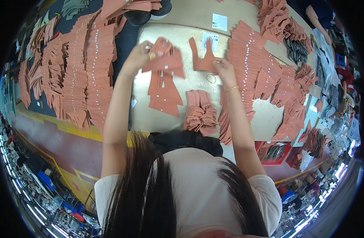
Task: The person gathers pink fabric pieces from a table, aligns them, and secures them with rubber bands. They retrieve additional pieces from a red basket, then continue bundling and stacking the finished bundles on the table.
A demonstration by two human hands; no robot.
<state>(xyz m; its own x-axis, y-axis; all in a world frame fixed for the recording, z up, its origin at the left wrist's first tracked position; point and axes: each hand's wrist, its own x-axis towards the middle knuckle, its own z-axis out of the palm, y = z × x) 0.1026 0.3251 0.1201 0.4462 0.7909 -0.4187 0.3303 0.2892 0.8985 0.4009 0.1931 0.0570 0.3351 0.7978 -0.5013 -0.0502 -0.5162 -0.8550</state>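
My left hand (pixel 136 62) is closed on a small stack of salmon-coloured cut fabric pieces (pixel 168 65), raised over the table. Between the thumb and fingers of my right hand (pixel 226 73) is the lower right corner of a U-shaped fabric piece (pixel 203 64) in the same colour. Below my left hand, flared fabric pieces (pixel 165 99) lie on the shiny tabletop (pixel 144 115). A folded fabric bundle (pixel 201 113) sits near the table's front edge. Just left of my right wrist is a thin round loop (pixel 211 78).
Long overlapping rows of salmon pieces cover the left (pixel 98 59) and right (pixel 245 59) sides. Printed paper sheets (pixel 219 22) lie at the back. A dark strap bundle (pixel 296 51) is at the far right, near another person's arm (pixel 323 33). Red crates (pixel 283 156) stand below the right edge.
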